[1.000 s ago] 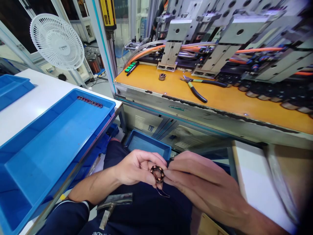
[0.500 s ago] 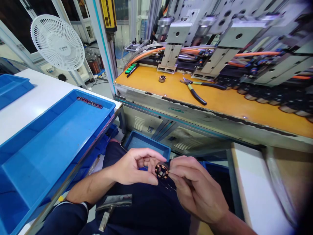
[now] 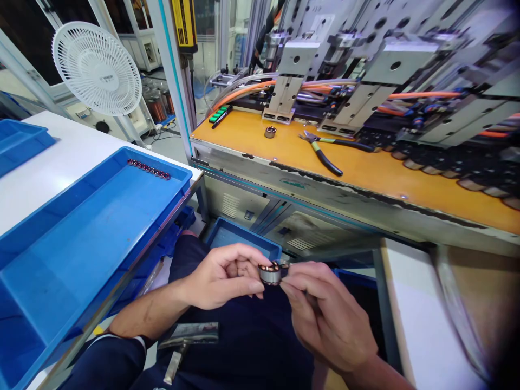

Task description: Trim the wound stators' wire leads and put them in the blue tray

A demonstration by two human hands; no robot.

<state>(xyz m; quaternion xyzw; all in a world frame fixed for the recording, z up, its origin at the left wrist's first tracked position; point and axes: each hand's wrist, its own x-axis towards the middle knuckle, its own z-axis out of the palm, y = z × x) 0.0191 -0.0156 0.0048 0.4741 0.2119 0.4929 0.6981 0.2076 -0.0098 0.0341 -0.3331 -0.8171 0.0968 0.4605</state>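
Over my lap, my left hand (image 3: 221, 279) and my right hand (image 3: 329, 319) pinch a small round motor stator (image 3: 271, 272) between them. It is a grey metal ring with copper windings, turned so its side wall shows. Fingers of both hands are closed on it. A metal tool (image 3: 184, 338) lies across my lap just below my left forearm.
A large blue tray (image 3: 81, 233) with a short row of dark beads (image 3: 148, 169) sits on the white table at left. Ahead, the orange bench (image 3: 365, 168) carries pliers (image 3: 323, 151), a loose stator (image 3: 270, 131) and machine heads. A white fan (image 3: 95, 69) stands far left. A small blue bin (image 3: 239, 238) is below.
Both hands rose slightly and the stator was turned from face-on, windings showing, to side-on. My right hand drew in closer to my body.
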